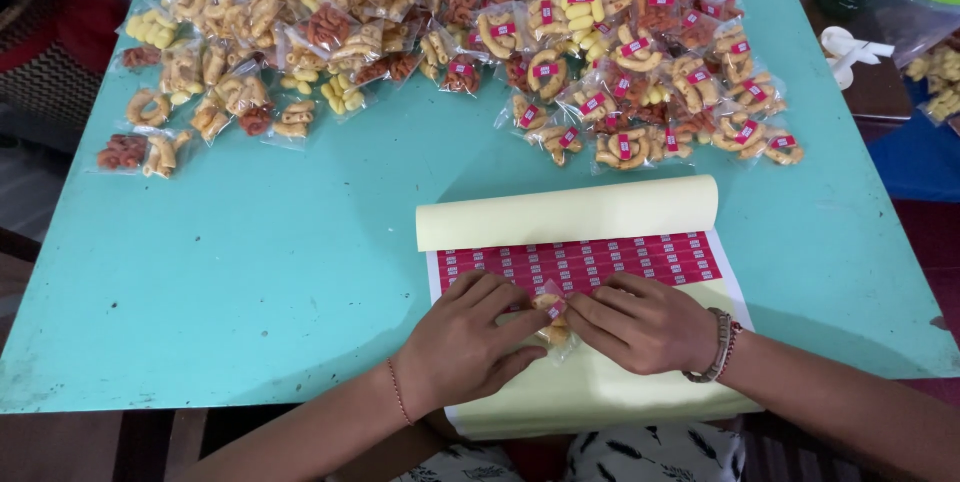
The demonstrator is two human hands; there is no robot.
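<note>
Turquoise painted worktop (250,272). Far left: unlabelled clear snack bags (215,42) heaped near the far edge. Left hand (470,337), red thread at wrist, grip pinching small clear plastic bag of orange-yellow snacks (553,320). Bag lying on pale yellow sheet with rows of red stickers (585,262), top rolled back. Right hand (645,322), beaded wristband, grip pinching same bag. Far right: red-labelled snack bags (640,72) piled.

We note a turquoise table (250,272) with a painted top. On its far half lies a spread of small clear snack packets (440,32); those to the right carry red stickers, those to the left do not. Near the front edge lies a pad of sticker sheets (600,392), pale yellow backing rolled back above rows of red stickers (585,262).
</note>
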